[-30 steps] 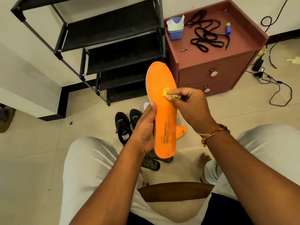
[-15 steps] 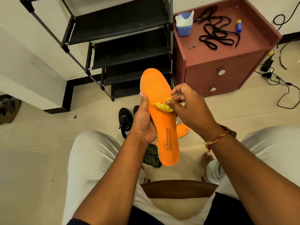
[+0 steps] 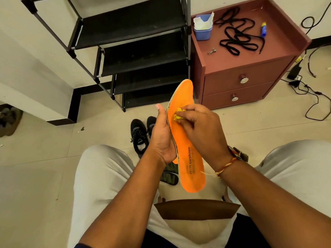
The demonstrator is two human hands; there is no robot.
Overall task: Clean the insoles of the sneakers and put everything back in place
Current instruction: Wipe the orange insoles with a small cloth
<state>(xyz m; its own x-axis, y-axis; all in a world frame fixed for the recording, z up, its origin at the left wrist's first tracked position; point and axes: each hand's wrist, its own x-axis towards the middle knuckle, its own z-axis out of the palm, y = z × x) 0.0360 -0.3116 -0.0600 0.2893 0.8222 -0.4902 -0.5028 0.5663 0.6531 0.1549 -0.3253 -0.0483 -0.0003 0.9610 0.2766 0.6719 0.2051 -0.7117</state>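
Fingers [image 3: 191,111] of the right hand [image 3: 202,135] pinch a yellow wad [image 3: 178,116] against the orange insole [image 3: 182,97] the left hand [image 3: 161,138] grips.

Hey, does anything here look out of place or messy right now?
Black shoelaces lie in a loose tangle on the maroon cabinet top, and cables sprawl across the floor beside it. Nothing looks spilled or damaged.

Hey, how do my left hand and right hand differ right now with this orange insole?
The left hand grips the orange insole by its edge, holding it up; the right hand pinches a crumpled yellow cloth against its face. The right hand's wrist wears a red-and-yellow thread; the left hand's wrist is bare. Both touch the insole.
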